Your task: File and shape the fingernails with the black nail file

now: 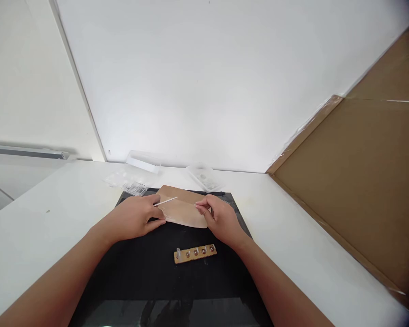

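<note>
My left hand point(139, 215) is closed around a thin white stick point(168, 200) that points to the right over a sheet of brown paper point(182, 211). The fingertips of that hand also touch the paper's left edge. At the right side of the sheet, my right hand point(221, 219) makes a pinch of thumb and fingers. Whatever sits between those fingertips is too small to make out. Closer to me, a small tan strip point(195, 254) lies on the black mat point(150, 277). It carries a row of several round, shiny pieces and a clear peg at its left end.
Behind the paper stand a clear plastic tray point(204, 177) and a clear box lid point(143, 161). Crumpled clear plastic point(117, 178) and a small compartment case point(135, 188) lie at the back left. A cardboard panel point(354, 181) borders the white table point(279, 236) on the right.
</note>
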A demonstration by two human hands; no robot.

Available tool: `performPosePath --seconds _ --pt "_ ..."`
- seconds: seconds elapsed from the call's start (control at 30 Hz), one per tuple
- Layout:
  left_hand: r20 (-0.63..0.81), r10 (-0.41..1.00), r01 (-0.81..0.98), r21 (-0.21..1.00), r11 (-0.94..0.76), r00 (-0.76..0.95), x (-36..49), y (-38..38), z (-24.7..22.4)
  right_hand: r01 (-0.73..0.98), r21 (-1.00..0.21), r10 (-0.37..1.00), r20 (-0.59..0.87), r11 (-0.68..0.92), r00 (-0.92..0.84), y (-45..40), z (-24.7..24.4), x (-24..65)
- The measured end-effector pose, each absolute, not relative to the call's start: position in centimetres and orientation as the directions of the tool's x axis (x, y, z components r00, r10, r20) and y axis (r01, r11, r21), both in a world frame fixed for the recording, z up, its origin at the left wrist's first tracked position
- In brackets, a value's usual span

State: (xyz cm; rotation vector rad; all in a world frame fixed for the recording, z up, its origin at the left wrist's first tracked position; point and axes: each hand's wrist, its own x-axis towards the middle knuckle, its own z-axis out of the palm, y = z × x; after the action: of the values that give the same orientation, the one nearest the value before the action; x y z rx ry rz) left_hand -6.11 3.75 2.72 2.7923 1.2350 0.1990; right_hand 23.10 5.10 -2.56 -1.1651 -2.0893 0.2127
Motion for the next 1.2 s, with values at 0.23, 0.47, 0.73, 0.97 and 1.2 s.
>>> performPosePath --seconds 0.23,0.47,0.73,0.97,1.2 --pt "0.085 0.683 0.647 0.256 -0.719 0.725 -5.9 3.1 3.2 0.695 -0.42 0.789 0.498 0.583 -0.36 5.2 -2.7 23.3" --pt "0.208 0.68 0.593 0.356 -0.722 0.703 -5.4 3.0 3.3 0.657 -0.487 0.806 0.472 0.575 -0.356 5.4 -2.3 23.9" --pt "0.305 0.849 0.721 0.448 -0.528 0.432 -3.3 2.6 2.0 0.651 -0.364 0.683 0.648 0.666 -0.336 3.8 -1.1 22.2" --pt "0.349 0.746 0.623 0.41 -0.666 0.567 -1.4 1.5 1.4 0.783 0.024 0.444 0.813 0.621 -0.377 1.5 -0.6 19.3" --pt "0.294 0.798 0.549 0.599 -0.583 0.526 -0.5 0.7 2.3 0.766 -0.153 0.484 0.846 0.624 -0.226 2.0 -1.0 19.3"
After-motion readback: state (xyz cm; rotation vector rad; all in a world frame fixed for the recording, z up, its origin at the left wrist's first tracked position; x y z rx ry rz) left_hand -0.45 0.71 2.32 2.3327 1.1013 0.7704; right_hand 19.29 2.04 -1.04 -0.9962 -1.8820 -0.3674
